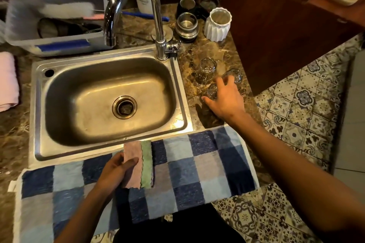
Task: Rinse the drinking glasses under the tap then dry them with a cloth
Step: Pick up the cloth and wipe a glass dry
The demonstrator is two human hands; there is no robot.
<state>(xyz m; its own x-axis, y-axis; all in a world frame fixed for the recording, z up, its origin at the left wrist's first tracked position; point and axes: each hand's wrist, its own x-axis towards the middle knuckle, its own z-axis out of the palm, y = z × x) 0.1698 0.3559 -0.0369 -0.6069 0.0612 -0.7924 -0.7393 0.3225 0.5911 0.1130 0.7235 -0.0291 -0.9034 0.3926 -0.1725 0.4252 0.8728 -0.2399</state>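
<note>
our left hand (116,169) pinches the cloths (138,163) over the checked towel (197,163); our right hand (227,98), fingers spread, touches one of three glasses (212,90) on the counter (227,53) right of the sink (110,102).

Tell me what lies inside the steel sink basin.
Inside the stainless steel sink basin only the round drain strainer shows, with something dark in it. No glasses. The near wall is hidden by its rim.

Three drinking glasses (206,68) (234,75) (211,91), two metal cups (187,23) (187,4), one white vase (217,24), one tap (136,12), one sink (110,100).
</note>
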